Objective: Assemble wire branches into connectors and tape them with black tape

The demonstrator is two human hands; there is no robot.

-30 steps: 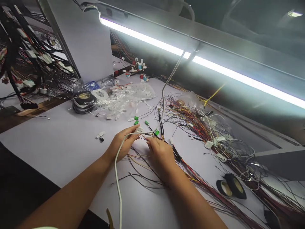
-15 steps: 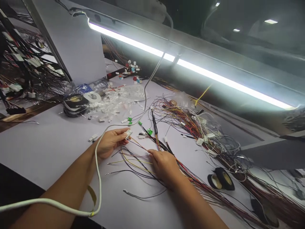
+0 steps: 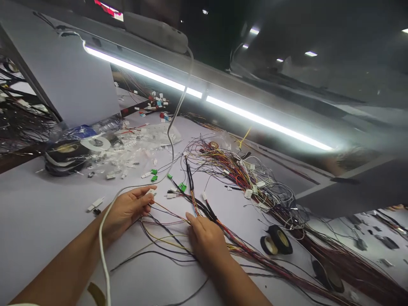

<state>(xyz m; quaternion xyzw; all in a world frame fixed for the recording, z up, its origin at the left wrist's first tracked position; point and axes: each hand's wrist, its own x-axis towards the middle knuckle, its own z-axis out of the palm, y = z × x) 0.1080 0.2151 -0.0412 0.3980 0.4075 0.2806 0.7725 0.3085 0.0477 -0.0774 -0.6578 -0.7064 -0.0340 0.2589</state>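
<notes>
A small white connector housing (image 3: 152,192) is pinched between the thumb and fingers of my left hand (image 3: 129,208). Thin orange and dark wires (image 3: 168,211) run from it to my right hand (image 3: 206,238), whose curled fingers close round them. Several loose yellow and black wires (image 3: 159,239) fan out on the table beneath both hands. Just beyond lies a wire harness (image 3: 192,187) with black-sleeved branches, and green connectors (image 3: 182,187) are beside it. From the right hand, a bundle of red and black wires (image 3: 255,255) trails toward the lower right.
A white cable (image 3: 103,238) hangs down and crosses in front of my left forearm. Rolls of black tape (image 3: 280,240) sit at right. Plastic bags (image 3: 137,146) and a wrapped tape roll (image 3: 66,155) lie at back left. A large wire heap (image 3: 239,170) stretches along the back under a lamp (image 3: 255,117).
The camera view has turned right, so the scene slides left. My left hand still holds the connector and my right hand the wires. The loose black wires have shifted on the table.
</notes>
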